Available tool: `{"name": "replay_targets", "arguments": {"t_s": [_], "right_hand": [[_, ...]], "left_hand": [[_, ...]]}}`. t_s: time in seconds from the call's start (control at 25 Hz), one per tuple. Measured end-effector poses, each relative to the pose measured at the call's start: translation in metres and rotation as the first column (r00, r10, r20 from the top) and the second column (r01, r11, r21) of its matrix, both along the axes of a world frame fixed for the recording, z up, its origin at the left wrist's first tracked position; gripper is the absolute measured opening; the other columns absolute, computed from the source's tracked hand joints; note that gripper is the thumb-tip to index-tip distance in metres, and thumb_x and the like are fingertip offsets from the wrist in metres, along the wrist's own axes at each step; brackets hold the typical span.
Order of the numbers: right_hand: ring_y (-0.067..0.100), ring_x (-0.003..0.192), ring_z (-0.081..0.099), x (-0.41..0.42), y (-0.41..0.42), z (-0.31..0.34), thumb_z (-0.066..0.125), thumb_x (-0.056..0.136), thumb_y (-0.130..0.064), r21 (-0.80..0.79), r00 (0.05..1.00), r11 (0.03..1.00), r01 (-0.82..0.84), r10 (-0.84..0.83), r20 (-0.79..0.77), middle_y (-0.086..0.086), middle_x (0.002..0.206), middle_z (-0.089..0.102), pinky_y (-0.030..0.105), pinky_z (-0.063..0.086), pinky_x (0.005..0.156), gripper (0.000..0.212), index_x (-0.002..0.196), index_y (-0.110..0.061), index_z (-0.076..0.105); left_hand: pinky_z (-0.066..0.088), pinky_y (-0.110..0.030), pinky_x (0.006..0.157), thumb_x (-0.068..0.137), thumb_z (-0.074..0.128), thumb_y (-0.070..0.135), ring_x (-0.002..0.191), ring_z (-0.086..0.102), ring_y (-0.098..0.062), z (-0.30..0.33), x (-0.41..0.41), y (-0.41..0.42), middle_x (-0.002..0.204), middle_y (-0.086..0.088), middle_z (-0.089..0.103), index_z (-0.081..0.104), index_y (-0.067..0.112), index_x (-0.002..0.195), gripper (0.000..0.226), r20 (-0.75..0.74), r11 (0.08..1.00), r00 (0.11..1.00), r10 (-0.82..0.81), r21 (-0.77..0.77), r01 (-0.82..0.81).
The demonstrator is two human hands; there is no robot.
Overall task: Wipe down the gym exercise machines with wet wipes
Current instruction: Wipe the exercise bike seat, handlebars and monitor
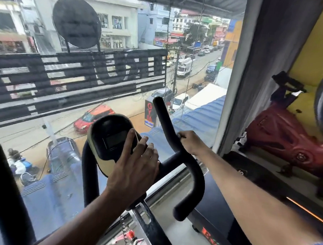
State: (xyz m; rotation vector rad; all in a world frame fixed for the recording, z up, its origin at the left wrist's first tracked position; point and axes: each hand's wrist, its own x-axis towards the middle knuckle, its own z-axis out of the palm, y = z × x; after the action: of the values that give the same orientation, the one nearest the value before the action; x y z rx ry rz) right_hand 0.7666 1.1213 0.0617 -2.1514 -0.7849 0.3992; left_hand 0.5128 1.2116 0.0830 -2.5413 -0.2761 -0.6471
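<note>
An exercise bike stands right in front of me, against a big window. Its black and cream console point(110, 138) has a small dark screen. My left hand point(136, 162) lies flat against the console's right side, fingers spread, with no wipe visible in it. My right hand point(189, 142) is wrapped around the bike's right black handlebar point(166, 122), which curves up from the stem. The left handlebar point(1, 187) rises at the lower left. I cannot see a wet wipe anywhere.
The window glass point(103, 70) is just behind the bike, with a street far below. A red exercise bike point(282, 136) stands at the right by a yellow wall. A black treadmill deck point(217, 218) lies low at the right.
</note>
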Motion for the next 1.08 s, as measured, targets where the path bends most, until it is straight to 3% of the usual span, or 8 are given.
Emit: {"name": "replay_targets", "arguments": {"t_s": [0.12,0.24,0.44,0.56,0.68,0.76,0.92,1.08], "right_hand": [[0.022,0.065,0.063,0.002,-0.003,-0.006,0.046,0.09,-0.011,-0.046,0.994,0.999,-0.009,0.004,-0.109,0.005,0.07,0.066,0.046,0.053,0.067,0.026,0.068,-0.008,0.06],[0.024,0.077,0.062,0.0,-0.019,-0.012,0.043,0.093,-0.009,-0.082,0.994,0.997,-0.008,0.017,0.105,0.006,0.081,0.068,0.036,0.047,0.073,0.023,0.081,-0.006,0.062],[0.035,0.107,0.061,-0.015,-0.02,-0.025,0.035,0.098,-0.013,-0.06,0.963,0.998,-0.004,0.02,0.267,0.016,0.109,0.07,0.045,0.051,0.088,0.035,0.113,-0.017,0.066],[0.036,0.099,0.063,-0.018,-0.038,-0.016,0.039,0.098,-0.008,-0.083,0.903,0.992,-0.095,0.121,0.412,0.012,0.103,0.071,0.042,0.052,0.087,0.032,0.109,-0.018,0.067],[0.029,0.098,0.068,-0.026,-0.055,-0.006,0.056,0.092,0.002,0.034,0.716,0.974,-0.222,0.139,0.684,0.004,0.106,0.069,0.04,0.057,0.083,0.033,0.116,-0.015,0.071],[0.026,0.099,0.063,-0.021,-0.052,0.004,0.062,0.088,0.004,0.025,0.567,0.962,-0.272,0.139,0.812,0.002,0.106,0.064,0.039,0.059,0.081,0.035,0.118,-0.013,0.07],[0.028,0.101,0.054,-0.004,-0.004,0.058,0.055,0.094,-0.006,-0.018,0.288,0.931,-0.365,0.131,0.948,0.008,0.107,0.063,0.038,0.056,0.08,0.021,0.11,-0.006,0.069],[0.029,0.103,0.056,0.008,0.066,0.095,0.057,0.095,-0.006,-0.315,-0.085,0.863,-0.396,0.307,0.948,0.009,0.104,0.062,0.037,0.05,0.09,0.012,0.098,-0.01,0.068]], "left_hand": [[-0.011,-0.065,0.124,0.101,0.055,0.035,0.14,0.051,-0.036,0.0,0.0,-0.001,0.129,-0.012,0.07,0.072,0.006,0.124,0.041,-0.008,0.999,0.999,0.036,0.026,-0.035],[-0.009,-0.064,0.125,0.103,0.048,0.035,0.139,0.051,-0.036,-0.004,0.004,0.0,0.132,-0.014,0.067,0.07,0.004,0.128,0.046,0.013,0.997,0.998,0.065,0.047,-0.066],[-0.011,-0.064,0.125,0.103,0.048,0.05,0.145,0.044,-0.035,-0.001,0.007,-0.002,0.148,-0.015,0.057,0.056,0.002,0.145,0.064,-0.005,0.99,0.992,0.127,0.067,-0.126],[-0.004,-0.067,0.125,0.101,0.05,0.054,0.154,0.031,-0.033,-0.002,-0.005,-0.003,0.16,-0.015,0.045,0.05,0.006,0.151,0.069,-0.003,0.994,0.994,0.105,0.036,-0.105],[0.001,-0.072,0.123,0.101,0.05,0.053,0.159,0.018,-0.026,-0.01,-0.022,-0.001,0.167,-0.008,0.035,0.05,0.009,0.152,0.067,0.117,0.991,0.984,0.131,0.014,-0.134],[-0.002,-0.072,0.122,0.101,0.045,0.053,0.161,0.011,-0.025,-0.013,-0.025,0.0,0.171,-0.006,0.026,0.046,0.01,0.155,0.069,0.153,0.986,0.975,0.16,0.02,-0.165],[-0.002,-0.071,0.122,0.1,0.044,0.052,0.161,0.008,-0.026,-0.018,-0.022,0.0,0.173,-0.007,0.016,0.038,0.01,0.16,0.073,0.206,0.983,0.962,0.18,-0.012,-0.181],[0.0,-0.071,0.123,0.097,0.048,0.047,0.161,0.009,-0.026,-0.02,-0.024,0.001,0.173,-0.006,0.015,0.035,0.01,0.161,0.074,0.267,0.98,0.943,0.199,-0.037,-0.196]]}}
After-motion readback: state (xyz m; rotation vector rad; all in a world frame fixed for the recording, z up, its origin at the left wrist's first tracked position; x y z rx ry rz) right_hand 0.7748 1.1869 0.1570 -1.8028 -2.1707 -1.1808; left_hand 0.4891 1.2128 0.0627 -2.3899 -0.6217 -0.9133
